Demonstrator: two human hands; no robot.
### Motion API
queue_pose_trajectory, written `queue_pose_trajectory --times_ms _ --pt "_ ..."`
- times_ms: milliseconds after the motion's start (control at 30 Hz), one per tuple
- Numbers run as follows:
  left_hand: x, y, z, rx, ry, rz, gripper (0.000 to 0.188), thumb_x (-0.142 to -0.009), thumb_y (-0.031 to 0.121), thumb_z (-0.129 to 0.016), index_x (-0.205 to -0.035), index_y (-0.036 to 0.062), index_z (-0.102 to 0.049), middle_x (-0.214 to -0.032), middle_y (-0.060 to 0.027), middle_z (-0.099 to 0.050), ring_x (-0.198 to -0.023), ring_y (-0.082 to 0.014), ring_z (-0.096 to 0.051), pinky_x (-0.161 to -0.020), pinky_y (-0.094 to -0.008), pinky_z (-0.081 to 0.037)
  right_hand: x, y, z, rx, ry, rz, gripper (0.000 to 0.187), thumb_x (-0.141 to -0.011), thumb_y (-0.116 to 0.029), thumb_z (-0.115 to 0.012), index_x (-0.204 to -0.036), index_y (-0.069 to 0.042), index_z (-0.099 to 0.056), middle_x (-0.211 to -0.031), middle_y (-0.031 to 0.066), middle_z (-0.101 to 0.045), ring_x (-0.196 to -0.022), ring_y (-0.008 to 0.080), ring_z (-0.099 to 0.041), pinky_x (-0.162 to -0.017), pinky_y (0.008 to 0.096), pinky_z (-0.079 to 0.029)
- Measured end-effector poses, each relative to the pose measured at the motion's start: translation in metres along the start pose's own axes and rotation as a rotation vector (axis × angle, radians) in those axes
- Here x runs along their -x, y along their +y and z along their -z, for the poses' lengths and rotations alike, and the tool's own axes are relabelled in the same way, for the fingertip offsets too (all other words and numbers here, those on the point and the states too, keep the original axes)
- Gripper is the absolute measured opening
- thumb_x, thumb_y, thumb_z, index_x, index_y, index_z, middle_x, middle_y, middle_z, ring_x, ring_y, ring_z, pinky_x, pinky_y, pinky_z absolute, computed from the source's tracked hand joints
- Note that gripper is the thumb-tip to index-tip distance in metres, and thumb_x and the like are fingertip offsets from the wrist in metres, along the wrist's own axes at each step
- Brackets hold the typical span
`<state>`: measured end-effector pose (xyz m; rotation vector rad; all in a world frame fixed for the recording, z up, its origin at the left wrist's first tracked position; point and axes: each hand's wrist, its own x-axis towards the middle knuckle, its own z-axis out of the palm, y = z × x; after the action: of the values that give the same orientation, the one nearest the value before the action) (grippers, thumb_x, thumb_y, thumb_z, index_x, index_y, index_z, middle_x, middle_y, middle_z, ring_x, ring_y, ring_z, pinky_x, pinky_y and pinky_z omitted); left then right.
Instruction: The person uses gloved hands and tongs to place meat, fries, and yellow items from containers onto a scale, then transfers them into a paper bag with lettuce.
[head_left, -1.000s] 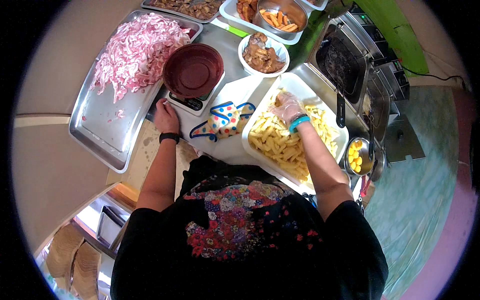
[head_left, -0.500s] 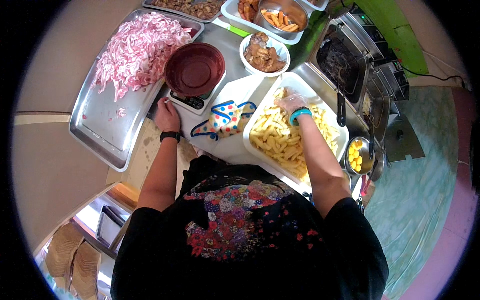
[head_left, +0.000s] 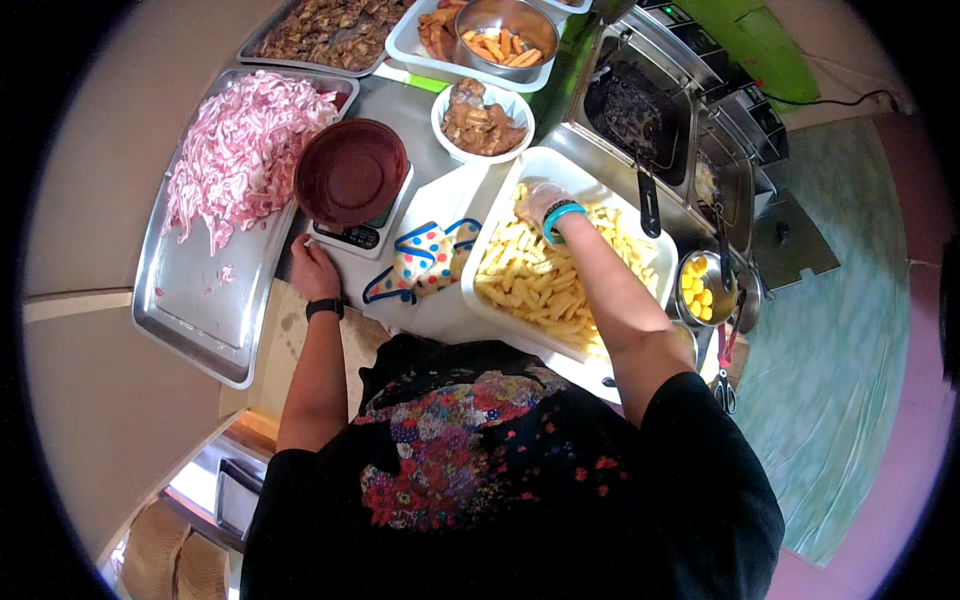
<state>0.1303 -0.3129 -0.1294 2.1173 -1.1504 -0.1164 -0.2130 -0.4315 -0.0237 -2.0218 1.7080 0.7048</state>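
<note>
My right hand (head_left: 543, 206), in a clear plastic glove with a teal band at the wrist, reaches down into a heap of pale potato fries (head_left: 525, 272). They fill a white rectangular tub (head_left: 652, 218); the fingers are hidden at its far left side. My left hand (head_left: 314, 268), bare and with a dark wristband, rests at the counter's edge beside a white kitchen scale (head_left: 352, 240). Its fingers are curled, but I cannot make out what they hold. On the scale sits an empty dark red bowl (head_left: 350, 172). A dotted cloth with blue edging (head_left: 425, 258) lies between scale and tub.
A metal tray (head_left: 200, 320) of pink-white sliced meat (head_left: 235, 150) stands left. Beyond are a white bowl of brown meat (head_left: 483, 125) and a metal bowl of orange sticks (head_left: 506, 45). Fryers (head_left: 640, 105), a pot of yellow balls (head_left: 698, 285) and scissors (head_left: 724, 390) are right.
The view has shifted, so the counter things sit further left in the picture. My right hand stays in the fries at the tub's far left side; my left hand stays beside the scale.
</note>
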Motion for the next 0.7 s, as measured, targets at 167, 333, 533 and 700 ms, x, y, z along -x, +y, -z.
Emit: queue_pose_trajectory --times_ms 167,333,533,700 --pt "-0.002 0.000 -0.001 0.018 -0.017 0.009 0.020 -0.084 0.021 -0.044 -0.100 0.0098 -0.049 -0.080 -0.0177 -0.058 -0.072 -0.0350 -0.056 -0.060 -0.0427 -0.042 -0.011 0.019 -0.020 -0.088 0.239 0.027 0.037 -0.075 -0.032 -0.052 -0.098 -0.004 -0.059 -0.104 0.0194 -0.055 -0.096 0.0310 -0.054 -0.083 0.0360 -0.043" --pt "-0.001 0.003 0.000 0.002 0.006 -0.020 0.017 -0.084 0.021 -0.044 -0.097 0.0109 -0.050 -0.074 -0.0164 -0.058 -0.068 -0.0336 -0.056 -0.057 -0.0417 -0.042 0.015 0.037 -0.007 -0.354 0.306 -0.060 0.046 -0.075 -0.039 -0.055 -0.106 -0.005 -0.057 -0.106 0.0174 -0.056 -0.100 0.0297 -0.053 -0.086 0.0335 -0.041" --pt "0.002 -0.001 0.000 0.018 0.045 -0.060 0.017 -0.084 0.021 -0.045 -0.097 0.0117 -0.050 -0.073 -0.0155 -0.058 -0.067 -0.0327 -0.056 -0.056 -0.0412 -0.042 0.078 0.054 0.051 -0.931 0.313 0.029 0.027 -0.070 -0.024 -0.067 -0.091 -0.009 -0.062 -0.076 0.0035 -0.062 -0.068 0.0110 -0.056 -0.064 0.0255 -0.045" --pt "0.002 -0.001 0.002 0.043 0.047 -0.031 0.017 -0.084 0.021 -0.045 -0.098 0.0126 -0.050 -0.072 -0.0148 -0.058 -0.066 -0.0324 -0.056 -0.056 -0.0415 -0.042 0.095 0.094 0.103 -1.122 0.571 0.075 0.017 -0.072 -0.019 -0.065 -0.084 -0.007 -0.061 -0.073 0.0014 -0.060 -0.066 0.0071 -0.052 -0.061 0.0227 -0.043"
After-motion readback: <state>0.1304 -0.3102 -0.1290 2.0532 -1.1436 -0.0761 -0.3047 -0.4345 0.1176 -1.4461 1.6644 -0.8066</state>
